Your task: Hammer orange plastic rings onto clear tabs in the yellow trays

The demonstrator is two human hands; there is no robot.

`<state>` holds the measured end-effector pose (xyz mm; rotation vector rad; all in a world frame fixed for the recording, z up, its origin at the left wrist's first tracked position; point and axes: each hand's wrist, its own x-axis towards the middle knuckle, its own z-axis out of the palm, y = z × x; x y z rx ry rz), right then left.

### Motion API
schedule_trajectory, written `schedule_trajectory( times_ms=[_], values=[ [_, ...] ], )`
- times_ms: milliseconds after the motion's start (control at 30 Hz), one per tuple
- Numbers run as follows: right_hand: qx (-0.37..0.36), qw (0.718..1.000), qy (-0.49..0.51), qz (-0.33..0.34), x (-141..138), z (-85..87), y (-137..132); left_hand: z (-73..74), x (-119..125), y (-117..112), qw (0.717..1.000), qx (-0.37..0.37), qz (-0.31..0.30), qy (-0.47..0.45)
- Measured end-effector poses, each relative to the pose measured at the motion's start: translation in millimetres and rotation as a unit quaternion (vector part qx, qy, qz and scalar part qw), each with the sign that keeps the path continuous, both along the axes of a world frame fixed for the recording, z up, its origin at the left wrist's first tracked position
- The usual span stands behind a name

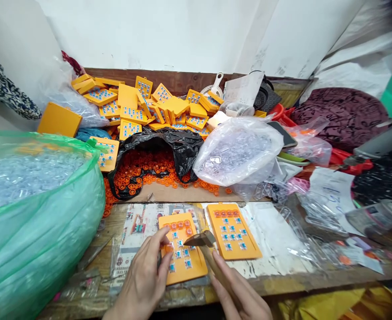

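Note:
My right hand (239, 289) is wrapped round the wooden handle of a hammer (200, 240), whose head hovers over a yellow plastic board (185, 269). The board carries small blue-and-clear square pieces, and several round orange caps (180, 224) sit along its top. At its left edge, my left hand (147, 262) curls its thumb and index finger about an orange cap (169, 247) on the board. Just to the right lies a second yellow board (236, 251), with a row of orange caps across its top and bare blue squares below.
A black bag (185, 151) spills loose orange caps behind the boards. Clear small parts fill a green bag (49, 240) at left and a white bag (242, 151) at right. Many yellow boards (132, 113) are heaped at the back. A metal can (382, 218) lies far right.

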<state>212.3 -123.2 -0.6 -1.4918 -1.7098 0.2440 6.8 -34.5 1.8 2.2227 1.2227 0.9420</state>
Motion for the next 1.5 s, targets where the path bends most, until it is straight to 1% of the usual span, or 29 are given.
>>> schedule_trajectory(
  times_ms=[67, 200, 367, 433, 533, 567, 633, 700, 767, 833, 900, 933, 1000, 1033, 1100, 1167, 1267, 1333, 1400, 1467, 1500],
  values=[
    [-0.004, 1.0, -0.007, 0.005, -4, 1.3, 1, 0.0, -1, 0, 1.0, -0.006, 0.004, -0.004],
    [0.007, 0.999, -0.015, 0.028, -10, 2.0, 2, 1.8, -1, -2, 1.0, -0.019, -0.009, -0.011],
    [0.004, 0.996, -0.058, 0.072, -13, -2.5, -1, -5.0, -3, -5, 0.998, -0.055, -0.016, -0.018],
    [0.009, 0.996, -0.064, 0.063, -14, -2.8, -3, -8.0, -4, -4, 0.997, -0.067, -0.012, -0.028],
    [0.045, 0.997, -0.058, 0.034, -17, 0.7, -3, -11.5, -4, -2, 0.996, -0.075, -0.004, -0.046],
    [0.05, 0.996, -0.059, 0.034, -18, 2.6, -2, -12.7, -4, -2, 0.996, -0.077, -0.003, -0.054],
    [0.037, 0.996, -0.067, 0.049, -17, 6.1, -1, -15.1, -3, -5, 0.994, -0.077, 0.0, -0.072],
    [0.007, 0.994, -0.072, 0.076, -15, 7.3, 0, -16.1, -3, -8, 0.993, -0.075, 0.005, -0.089],
    [-0.017, 0.996, -0.051, 0.073, -12, 4.2, -1, -13.4, -4, -7, 0.992, -0.082, 0.015, -0.098],
    [-0.042, 0.999, 0.004, 0.027, -8, -3.2, -2, -5.7, -8, 5, 0.992, -0.076, 0.03, -0.099],
    [-0.07, 0.991, 0.095, -0.068, -7, -12.7, -1, 5.6, -13, 30, 0.995, -0.029, 0.062, -0.078],
    [-0.083, 0.979, 0.148, -0.115, -7, -17.2, 0, 11.5, -15, 47, 0.994, 0.011, 0.087, -0.059],
    [-0.092, 0.943, 0.26, -0.187, -8, -23.5, 4, 21.4, -21, 82, 0.986, 0.049, 0.156, 0.027],
    [-0.09, 0.924, 0.31, -0.205, -10, -25.1, 6, 24.8, -24, 98, 0.982, 0.05, 0.177, 0.047],
    [-0.087, 0.896, 0.384, -0.208, -12, -25.5, 9, 28.6, -28, 122, 0.977, 0.039, 0.194, 0.076],
    [-0.096, 0.88, 0.419, -0.201, -13, -23.9, 10, 29.6, -30, 133, 0.979, 0.025, 0.186, 0.083],
    [-0.104, 0.879, 0.421, -0.199, -14, -21.5, 10, 29.1, -28, 133, 0.984, 0.005, 0.16, 0.077],
    [-0.097, 0.883, 0.414, -0.201, -12, -21.1, 9, 27.7, -24, 125, 0.99, -0.018, 0.127, 0.065],
    [-0.093, 0.889, 0.403, -0.198, -11, -21.4, 8, 23.8, -21, 113, 0.994, -0.044, 0.082, 0.055],
    [-0.091, 0.9, 0.383, -0.19, -9, -22.0, 8, 16.8, -21, 99, 0.996, -0.062, 0.043, 0.053],
    [-0.088, 0.906, 0.369, -0.186, -8, -22.3, 8, 12.4, -22, 92, 0.996, -0.066, 0.034, 0.055]
  ],
)
